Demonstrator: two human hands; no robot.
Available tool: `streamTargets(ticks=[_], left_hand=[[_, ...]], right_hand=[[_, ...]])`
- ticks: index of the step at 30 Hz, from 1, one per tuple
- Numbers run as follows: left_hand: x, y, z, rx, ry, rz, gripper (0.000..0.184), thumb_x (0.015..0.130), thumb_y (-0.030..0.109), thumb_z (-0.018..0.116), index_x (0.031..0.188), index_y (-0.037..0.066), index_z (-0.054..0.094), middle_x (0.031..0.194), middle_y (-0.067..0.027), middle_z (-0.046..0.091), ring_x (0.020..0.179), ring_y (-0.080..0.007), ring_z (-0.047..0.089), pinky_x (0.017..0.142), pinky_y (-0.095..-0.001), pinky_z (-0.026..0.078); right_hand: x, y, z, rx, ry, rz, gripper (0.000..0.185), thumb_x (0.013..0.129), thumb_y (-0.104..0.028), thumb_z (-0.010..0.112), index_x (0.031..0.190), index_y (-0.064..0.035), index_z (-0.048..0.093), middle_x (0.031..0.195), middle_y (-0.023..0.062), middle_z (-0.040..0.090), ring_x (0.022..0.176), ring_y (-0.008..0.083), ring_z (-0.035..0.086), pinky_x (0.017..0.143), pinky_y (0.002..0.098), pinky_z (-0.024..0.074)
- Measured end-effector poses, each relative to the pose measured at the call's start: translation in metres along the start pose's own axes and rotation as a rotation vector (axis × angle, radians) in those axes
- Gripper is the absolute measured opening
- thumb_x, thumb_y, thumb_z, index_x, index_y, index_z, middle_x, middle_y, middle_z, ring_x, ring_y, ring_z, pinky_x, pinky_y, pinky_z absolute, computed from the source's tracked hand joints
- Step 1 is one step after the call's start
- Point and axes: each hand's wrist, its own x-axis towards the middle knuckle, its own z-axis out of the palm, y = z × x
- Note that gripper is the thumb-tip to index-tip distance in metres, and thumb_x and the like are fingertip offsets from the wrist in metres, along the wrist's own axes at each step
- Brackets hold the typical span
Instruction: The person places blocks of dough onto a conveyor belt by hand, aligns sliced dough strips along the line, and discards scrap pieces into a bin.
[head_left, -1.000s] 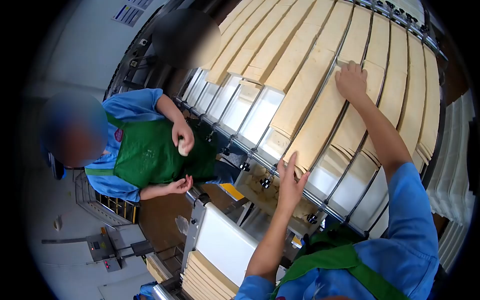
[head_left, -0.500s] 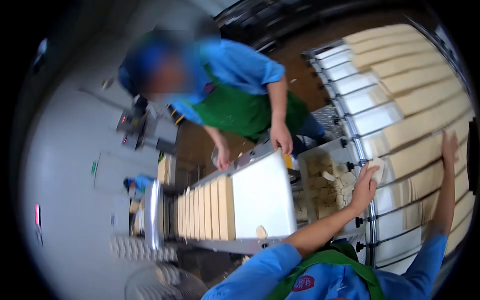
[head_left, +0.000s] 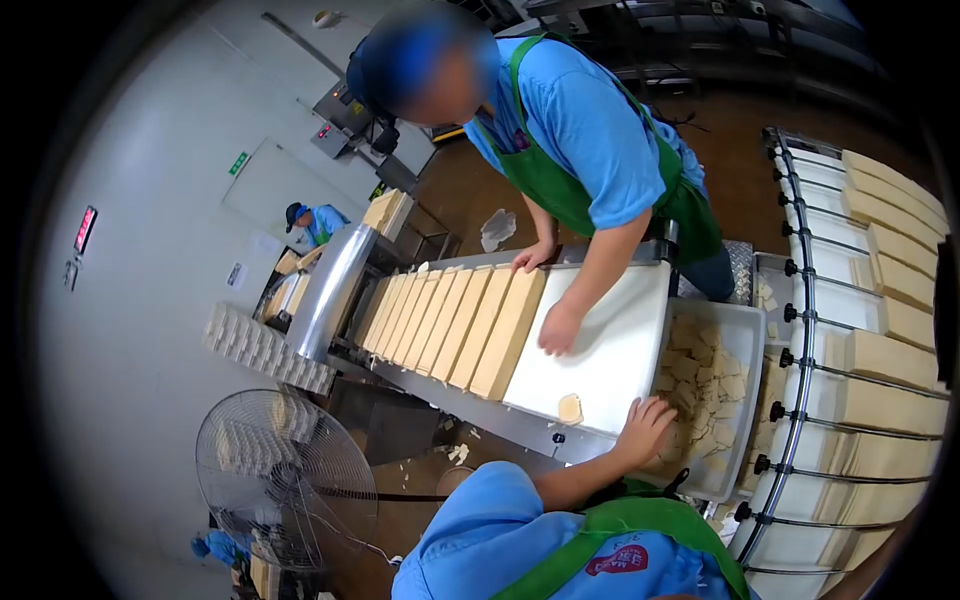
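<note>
- a maroon badge (head_left: 618, 560) on the camera wearer's blue shirt: pale lettering that looks to include "ma"; the rest is too small to read.
- a dark badge (head_left: 521, 141) on the co-worker's green apron: too small to read.
- a green sign (head_left: 238, 163) on the wall: markings too small to read.
- a red-lit display (head_left: 85, 229) on the wall: its characters cannot be made out.
- a small pale notice (head_left: 235, 275) on the wall: not legible.
</note>
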Motion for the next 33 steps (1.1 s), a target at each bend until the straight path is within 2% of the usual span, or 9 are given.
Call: streamTargets(ticks=[4,13,19,22,23,26,28,30,33], left_hand=[[-0.036,-0.022,0.009,-0.159,-0.194,0.364,0.027,0.073,0.007,0.061,0.099,0.002,0.058,0.109,-0.0148,0.055,0.107,-0.0328,0.052,0.093,-0.0386,0.043],[-0.042,-0.018,0.016,-0.098,-0.333,0.132,0.011,0.083,0.020,0.059,0.083,0.009,0.056,0.080,-0.0077,0.057,0.080,-0.0256,0.057,0.075,-0.0379,0.045],[-0.041,-0.018,0.015,-0.098,-0.316,0.135,0.016,0.087,0.023,0.056,0.077,0.010,0.055,0.076,-0.0083,0.058,0.077,-0.0258,0.058,0.070,-0.0386,0.045],[-0.038,-0.026,0.018,-0.216,-0.552,0.094,0.016,0.087,0.024,0.054,0.077,0.011,0.056,0.077,-0.0087,0.060,0.078,-0.0268,0.059,0.071,-0.0401,0.046],[-0.043,-0.028,0.020,-0.114,-0.411,0.182,0.017,0.086,0.024,0.054,0.076,0.010,0.057,0.075,-0.0095,0.060,0.077,-0.0280,0.060,0.070,-0.0406,0.047],[-0.037,-0.019,0.008,-0.146,-0.262,0.186,0.020,0.083,0.025,0.059,0.071,0.009,0.057,0.067,-0.0101,0.058,0.068,-0.0280,0.061,0.063,-0.0397,0.048],[-0.033,-0.022,0.004,-0.147,-0.297,0.202,0.022,0.084,0.025,0.059,0.069,0.009,0.057,0.067,-0.0099,0.059,0.069,-0.0280,0.061,0.064,-0.0394,0.048],[-0.033,-0.015,-0.001,-0.198,-0.304,0.182,0.024,0.084,0.024,0.059,0.066,0.008,0.057,0.068,-0.0095,0.060,0.069,-0.0285,0.061,0.065,-0.0395,0.048],[-0.033,-0.016,-0.003,-0.187,-0.353,0.167,0.020,0.084,0.024,0.059,0.071,0.008,0.060,0.072,-0.0094,0.061,0.073,-0.0284,0.061,0.068,-0.0397,0.048]], right_hand=[[-0.026,-0.047,0.004,0.120,-0.031,-0.125,0.054,0.095,-0.023,0.052,0.132,0.0059,0.027,0.103,0.0195,0.056,0.099,0.0304,0.053,0.094,0.0441,0.0399],[-0.100,-0.099,0.021,0.243,-0.265,-0.139,0.025,0.092,-0.009,0.049,0.111,0.0079,0.049,0.091,0.0138,0.057,0.084,0.0216,0.053,0.087,0.0365,0.0433],[-0.245,-0.171,0.017,0.546,-1.105,0.267,0.023,0.088,-0.003,0.052,0.111,0.0010,0.050,0.093,0.0069,0.053,0.085,0.0177,0.052,0.080,0.0336,0.0446],[-0.291,-0.236,0.022,0.489,-1.955,-0.044,0.011,0.078,-0.013,0.065,0.081,-0.0024,0.063,0.080,0.0081,0.064,0.080,0.0226,0.060,0.074,0.0379,0.0490],[-0.335,-0.225,0.012,0.758,-1.757,-0.355,0.015,0.075,-0.019,0.070,0.075,-0.0046,0.067,0.077,0.0059,0.065,0.078,0.0210,0.062,0.072,0.0359,0.0488],[-0.319,-0.272,0.009,0.907,-2.377,0.170,0.029,0.081,-0.028,0.069,0.096,-0.0034,0.066,0.085,0.0116,0.067,0.087,0.0235,0.064,0.077,0.0332,0.0484],[-0.317,-0.257,0.003,1.151,-2.180,0.006,0.031,0.083,-0.029,0.067,0.099,-0.0022,0.065,0.085,0.0123,0.067,0.089,0.0237,0.064,0.078,0.0330,0.0483],[-0.301,-0.251,-0.005,0.317,-2.363,-0.369,0.034,0.085,-0.031,0.064,0.107,-0.0061,0.062,0.092,0.0140,0.067,0.087,0.0286,0.065,0.079,0.0404,0.0500],[-0.287,-0.240,-0.002,0.528,-2.195,-0.212,0.027,0.084,-0.021,0.066,0.106,-0.0061,0.063,0.090,0.0146,0.067,0.085,0.0295,0.065,0.075,0.0379,0.0509]])
